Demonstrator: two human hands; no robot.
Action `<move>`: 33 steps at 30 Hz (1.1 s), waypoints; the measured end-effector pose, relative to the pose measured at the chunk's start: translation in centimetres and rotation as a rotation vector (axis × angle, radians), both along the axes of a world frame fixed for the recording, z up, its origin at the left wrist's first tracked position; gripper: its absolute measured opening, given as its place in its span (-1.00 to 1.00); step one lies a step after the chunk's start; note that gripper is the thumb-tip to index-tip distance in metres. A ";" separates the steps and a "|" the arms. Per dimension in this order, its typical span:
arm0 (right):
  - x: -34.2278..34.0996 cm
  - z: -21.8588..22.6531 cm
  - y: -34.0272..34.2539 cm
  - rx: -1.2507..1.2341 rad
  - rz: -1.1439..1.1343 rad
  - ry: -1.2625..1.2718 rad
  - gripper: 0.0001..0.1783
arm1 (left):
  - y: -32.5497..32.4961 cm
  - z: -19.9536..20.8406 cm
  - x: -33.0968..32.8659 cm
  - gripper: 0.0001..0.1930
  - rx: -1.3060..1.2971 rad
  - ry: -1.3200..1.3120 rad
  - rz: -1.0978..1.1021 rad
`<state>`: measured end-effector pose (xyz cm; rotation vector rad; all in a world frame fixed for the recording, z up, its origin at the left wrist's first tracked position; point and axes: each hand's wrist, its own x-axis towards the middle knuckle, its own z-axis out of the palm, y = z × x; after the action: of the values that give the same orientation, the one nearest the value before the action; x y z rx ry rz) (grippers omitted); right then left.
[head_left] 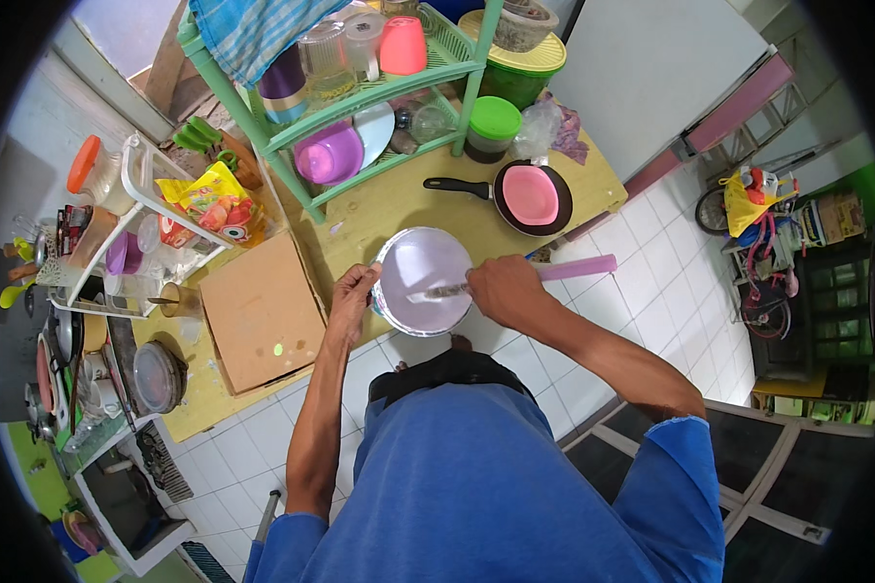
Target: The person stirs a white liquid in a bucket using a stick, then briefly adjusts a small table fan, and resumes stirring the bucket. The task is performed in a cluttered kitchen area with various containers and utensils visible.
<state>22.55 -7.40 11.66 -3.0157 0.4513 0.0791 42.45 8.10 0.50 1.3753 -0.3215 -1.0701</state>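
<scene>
A round white bucket (pixel 383 255) with pale lilac contents is in front of my body, over the near edge of the yellow table. My left hand (pixel 357 288) pinches its rim at the left side. My right hand (pixel 507 290) is closed around a long flat pink-purple stick (pixel 581 267). One end of the stick sticks out to the right past my fist; the other end, coated whitish, reaches down into the bucket. What the bucket rests on is hidden from above.
On the yellow table (pixel 389 204) lie a black frying pan (pixel 557 222) with a pink bowl (pixel 530 194), and a cardboard sheet (pixel 262 311). A green rack (pixel 379 83) with cups and bowls stands behind. Left is a white rack (pixel 126 228); right, a white door (pixel 642 78).
</scene>
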 end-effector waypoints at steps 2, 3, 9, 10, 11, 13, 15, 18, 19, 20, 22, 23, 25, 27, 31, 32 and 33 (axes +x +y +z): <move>0.7 -0.3 -0.8 -0.043 -0.012 -0.034 -0.85 | 0.2 -0.1 0.1 -0.76 -0.006 0.017 0.021; 0.9 -0.5 -1.4 -0.062 -0.013 -0.026 -0.85 | 0.2 0.2 0.0 -0.78 -0.014 0.033 0.044; -0.5 0.5 -0.3 -0.026 0.049 0.070 -0.84 | 0.4 0.0 0.5 -0.81 -0.034 0.087 0.059; -0.5 0.6 0.0 -0.014 0.057 0.113 -0.84 | 0.3 0.1 0.5 -0.81 -0.037 0.096 0.057; -0.2 0.5 0.1 0.016 0.069 0.095 -0.83 | 0.3 0.0 0.5 -0.81 -0.039 0.098 0.058; 0.4 0.1 0.3 0.079 0.084 0.055 -0.82 | 0.4 -0.3 0.6 -0.80 -0.041 0.099 0.051; 1.6 -0.6 -0.2 0.010 0.057 0.007 -0.82 | 0.6 -0.4 0.8 -0.78 -0.041 0.095 0.042; 2.2 -0.8 -1.5 -0.041 0.047 -0.052 -0.82 | 0.8 -0.5 0.9 -0.77 -0.037 0.101 0.057; 2.2 -0.8 -1.9 -0.049 0.052 -0.068 -0.82 | 0.9 -0.5 1.0 -0.77 -0.035 0.106 0.069; 1.8 -0.6 -1.9 -0.044 0.073 -0.053 -0.82 | 1.1 -0.7 1.2 -0.78 -0.039 0.107 0.064; 1.0 0.2 -1.4 -0.038 0.123 -0.019 -0.82 | 1.3 -1.2 1.5 -0.78 -0.051 0.111 0.060; 1.0 0.4 -0.9 -0.038 0.133 0.049 -0.82 | 1.3 -1.6 1.5 -0.79 -0.041 0.130 0.085; 1.2 0.7 0.1 -0.038 0.137 0.180 -0.83 | 0.9 -1.9 1.4 -0.80 -0.019 0.162 0.120; 2.2 0.4 0.2 -0.033 0.158 0.103 -0.85 | 0.9 -2.0 1.4 -0.80 -0.015 0.169 0.137; 5.2 -1.0 -0.5 -0.098 0.095 0.003 -0.85 | 1.1 -2.0 2.0 -0.81 -0.012 0.179 0.150; 5.5 -0.9 -1.0 -0.111 0.106 0.017 -0.84 | 1.0 -2.1 2.1 -0.81 -0.010 0.183 0.151; 5.8 -0.6 -1.3 -0.122 0.128 0.037 -0.83 | 1.0 -2.3 2.1 -0.81 -0.006 0.192 0.161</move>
<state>28.35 -8.72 11.02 -3.1657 0.2758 0.1214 44.52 9.10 -1.81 1.2594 -0.0720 -1.0559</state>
